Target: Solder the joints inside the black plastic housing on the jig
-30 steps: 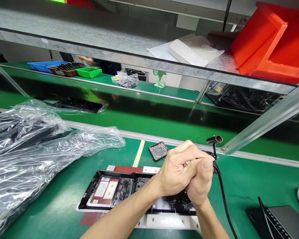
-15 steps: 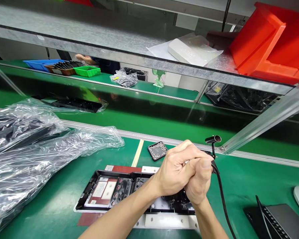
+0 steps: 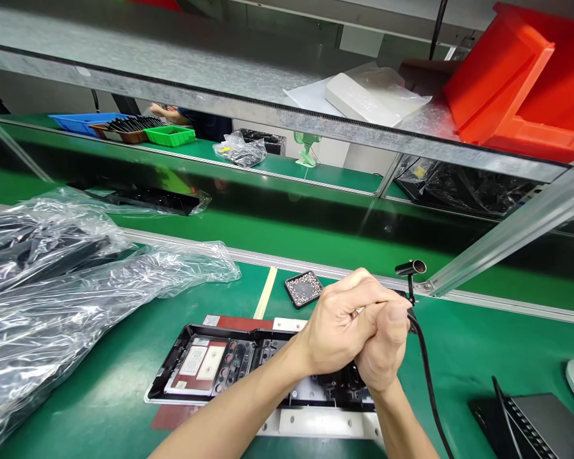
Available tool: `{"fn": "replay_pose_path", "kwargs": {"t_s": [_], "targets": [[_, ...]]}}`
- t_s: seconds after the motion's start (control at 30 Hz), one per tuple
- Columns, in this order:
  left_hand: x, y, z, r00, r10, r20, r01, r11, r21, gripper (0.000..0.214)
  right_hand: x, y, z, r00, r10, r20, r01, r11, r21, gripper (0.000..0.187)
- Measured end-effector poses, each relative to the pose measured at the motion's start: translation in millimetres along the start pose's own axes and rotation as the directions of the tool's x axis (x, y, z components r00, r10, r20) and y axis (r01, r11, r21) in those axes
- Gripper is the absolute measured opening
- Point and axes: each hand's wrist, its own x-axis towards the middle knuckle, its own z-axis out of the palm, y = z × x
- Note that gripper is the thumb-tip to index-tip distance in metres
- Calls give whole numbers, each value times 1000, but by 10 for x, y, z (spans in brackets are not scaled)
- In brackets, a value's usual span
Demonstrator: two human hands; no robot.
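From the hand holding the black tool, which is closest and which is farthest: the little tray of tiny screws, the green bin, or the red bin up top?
From the right hand:
1. Little screw tray, just left and beyond the hands on the bench.
2. Red bin, upper right on the shelf.
3. Green bin, far left on the back bench.

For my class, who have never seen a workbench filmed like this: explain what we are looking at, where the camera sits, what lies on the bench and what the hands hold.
The camera sits on the worker's head, looking forward and down. Both bare hands are clasped together: the left hand wraps over the right hand, which grips a corded black tool, mostly hidden. Below them, on the green bench, lies an open black casing in a flat holder. Behind it is a small tray of tiny beads or screws. Clear plastic bags lie at the left. Another person's hand shows far behind.
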Motion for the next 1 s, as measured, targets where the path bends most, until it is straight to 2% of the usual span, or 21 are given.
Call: {"fn": "replay_pose_path", "kwargs": {"t_s": [0.2,0.4,0.63,1.0], "targets": [[5,26,-4,1000,-9,0,9,1000,-5,29,3,5,-12,1000,22,16,-21,1000,-21,57],[-1,20,2,1000,-9,5,9,1000,-10,27,-63,122,-98,1000,26,16,-25,999,-22,54],[4,24,8,1000,5,-1,-5,999,-40,25,-65,141,-120,998,40,44,-40,999,-5,59],[4,12,5,1000,-2,-27,3,1000,16,28,-84,176,-136,994,37,101,-37,999,3,66]]}}
